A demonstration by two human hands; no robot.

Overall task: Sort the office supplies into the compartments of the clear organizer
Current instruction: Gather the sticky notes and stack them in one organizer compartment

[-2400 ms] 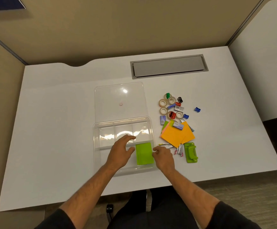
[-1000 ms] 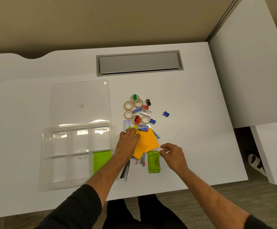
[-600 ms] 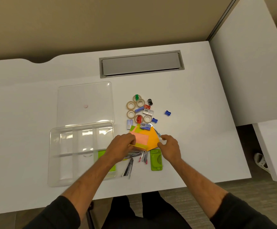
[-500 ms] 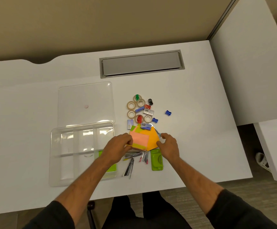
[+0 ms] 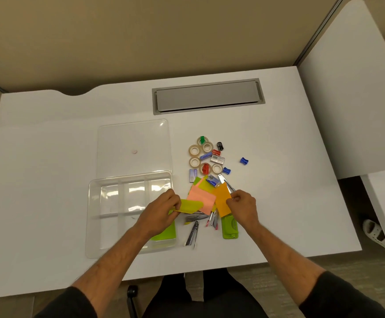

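Note:
The clear organizer [image 5: 109, 216] lies on the white desk, with a green sticky pad [image 5: 166, 232] in its front right compartment. My left hand [image 5: 159, 214] pinches a yellow-green sticky pad [image 5: 190, 206] at the organizer's right edge. My right hand [image 5: 243, 206] grips an orange sticky pad [image 5: 222, 200], tilted up. Between the two lies a pink sticky pad [image 5: 202, 199] on the heap. Behind it sit several tape rolls [image 5: 193, 150], pencil sharpeners [image 5: 243, 160] and small staple boxes [image 5: 217, 159].
The organizer's clear lid [image 5: 134, 148] lies flat behind it. A green hole punch [image 5: 230, 227] and metal staplers [image 5: 192, 232] lie near the desk's front. A grey cable hatch [image 5: 207, 96] is set in the desk's back. A white partition [image 5: 347, 88] stands at the right.
My hands have pulled the stack apart: the left drew the yellow-green pad to the left, the right lifted the orange pad to the right, baring the pink pad. The view shifted a little.

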